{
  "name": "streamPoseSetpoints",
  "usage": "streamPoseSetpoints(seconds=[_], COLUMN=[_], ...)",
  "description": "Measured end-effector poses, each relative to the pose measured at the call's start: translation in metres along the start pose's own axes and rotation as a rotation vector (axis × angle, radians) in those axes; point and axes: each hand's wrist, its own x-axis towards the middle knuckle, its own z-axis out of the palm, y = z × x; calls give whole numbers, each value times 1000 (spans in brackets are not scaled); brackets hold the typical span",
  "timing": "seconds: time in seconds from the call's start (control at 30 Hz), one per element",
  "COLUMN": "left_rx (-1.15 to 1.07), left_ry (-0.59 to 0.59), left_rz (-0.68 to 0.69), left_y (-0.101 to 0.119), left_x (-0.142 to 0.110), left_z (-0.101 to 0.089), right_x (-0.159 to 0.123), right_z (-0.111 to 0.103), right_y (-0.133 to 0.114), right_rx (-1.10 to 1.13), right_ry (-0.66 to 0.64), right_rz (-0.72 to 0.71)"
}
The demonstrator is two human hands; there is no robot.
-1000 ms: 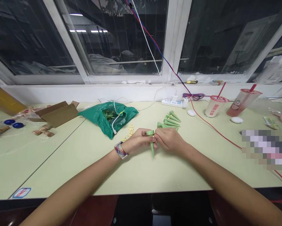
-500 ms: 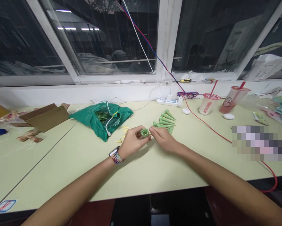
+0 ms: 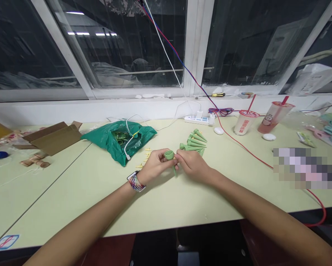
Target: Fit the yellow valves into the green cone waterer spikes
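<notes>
My left hand (image 3: 155, 163) is closed around a green plastic watering spike (image 3: 169, 154). Its round open cup faces up and its pointed end hangs below my fingers. Against the side of the spike, my right hand (image 3: 192, 165) pinches a small yellow valve that is mostly covered by the fingertips. Several more green watering spikes (image 3: 197, 142) lie fanned out on the table just beyond my right hand. To the left of my left hand, small yellow valves (image 3: 139, 166) are set out in a loose row, partly hidden by the hand.
A green plastic bag (image 3: 103, 142) with more spikes inside lies at the back left, a white cable across it. Behind are a power strip (image 3: 196, 120) and two drink cups (image 3: 245, 123). A red cable (image 3: 249, 149) crosses the right side. A cardboard box (image 3: 56, 138) stands left.
The watering spike has tilted, so its cup shows more from the side and its tip now shows below my hands. My right fingers have shifted slightly against it.
</notes>
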Motion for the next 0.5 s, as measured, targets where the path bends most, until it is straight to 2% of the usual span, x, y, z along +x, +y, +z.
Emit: streamPoseSetpoints(seconds=[0.1,0.2,0.37,0.5], left_rx=[65,38,46,30], left_ry=[4,-11,-45,-62], left_rz=[24,0,-27,-29], left_y=[-2,-7,-11,-12], left_x=[0,-1,-4,-4], left_z=[0,0,-1,-2], right_x=[-1,-1,-1,0], right_z=[1,2,-1,-4], right_y=[-1,0,0,-2], right_rx=[70,84,60,36], right_ry=[-13,-4,-2,-55], right_rz=[58,82,81,59])
